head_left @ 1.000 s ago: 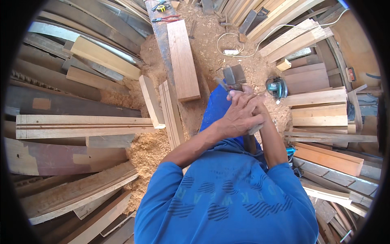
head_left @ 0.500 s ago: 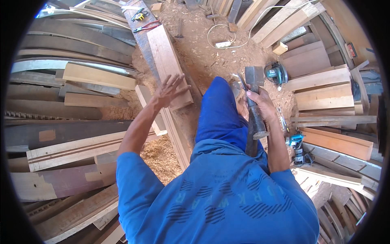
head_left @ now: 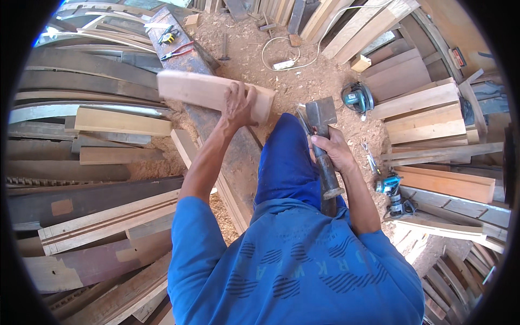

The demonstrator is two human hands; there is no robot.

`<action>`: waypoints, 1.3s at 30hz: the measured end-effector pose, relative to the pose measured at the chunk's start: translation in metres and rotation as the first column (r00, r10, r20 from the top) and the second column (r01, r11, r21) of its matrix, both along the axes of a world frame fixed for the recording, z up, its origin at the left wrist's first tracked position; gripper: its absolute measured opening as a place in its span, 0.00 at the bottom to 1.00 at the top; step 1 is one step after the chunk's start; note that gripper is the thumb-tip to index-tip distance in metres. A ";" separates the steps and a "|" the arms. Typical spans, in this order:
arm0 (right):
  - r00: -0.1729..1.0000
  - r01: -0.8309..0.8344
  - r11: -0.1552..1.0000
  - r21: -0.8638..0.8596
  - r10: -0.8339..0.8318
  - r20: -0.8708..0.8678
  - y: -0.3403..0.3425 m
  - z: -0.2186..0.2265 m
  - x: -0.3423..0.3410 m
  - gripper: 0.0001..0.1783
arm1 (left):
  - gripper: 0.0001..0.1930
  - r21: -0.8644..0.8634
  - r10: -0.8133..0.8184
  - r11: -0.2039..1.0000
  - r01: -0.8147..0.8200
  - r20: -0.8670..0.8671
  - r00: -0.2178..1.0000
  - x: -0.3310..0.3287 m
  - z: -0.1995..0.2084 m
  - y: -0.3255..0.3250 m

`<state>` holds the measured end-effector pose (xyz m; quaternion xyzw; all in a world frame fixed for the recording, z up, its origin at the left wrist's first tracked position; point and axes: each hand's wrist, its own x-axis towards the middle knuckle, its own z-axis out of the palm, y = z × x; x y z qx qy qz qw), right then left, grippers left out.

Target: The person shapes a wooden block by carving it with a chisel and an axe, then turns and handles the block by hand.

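Note:
My left hand is closed over the near end of a thick pale wooden block. The block lies slantwise across a worn bench plank, its far end pointing left and looking raised. In my right hand, above my right thigh, is a hatchet-like tool with a dark, square, flat head and a thick dark handle. Beside its head a slim pointed tool sticks out from the same hand; its kind is unclear.
Pliers and a tape measure lie on the bench's far end. A hammer rests on the shavings beyond. To the right are a circular saw, a teal power tool and stacked boards. A white cord crosses the floor.
My left hand has gone from lying spread on the block to gripping it. The block has swung from lengthwise to slantwise across the bench. The right hand still holds its tools.

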<state>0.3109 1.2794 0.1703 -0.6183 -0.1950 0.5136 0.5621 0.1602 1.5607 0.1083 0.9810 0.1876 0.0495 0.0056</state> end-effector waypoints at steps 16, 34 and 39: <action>0.999 -0.040 0.998 -0.058 0.039 -0.029 0.010 -0.003 -0.003 0.21 | 0.30 -0.094 0.311 0.947 -0.308 0.018 0.950 -0.023 0.009 0.021; 0.994 -0.068 0.995 -0.071 0.061 -0.094 0.041 -0.029 0.012 0.26 | 0.40 -0.549 0.781 0.518 -0.656 -0.008 0.624 -0.057 0.001 -0.024; 0.993 -0.062 0.996 -0.067 0.054 -0.108 0.049 -0.043 0.018 0.25 | 0.44 -0.558 0.750 0.593 -0.581 0.120 0.650 -0.069 -0.024 -0.018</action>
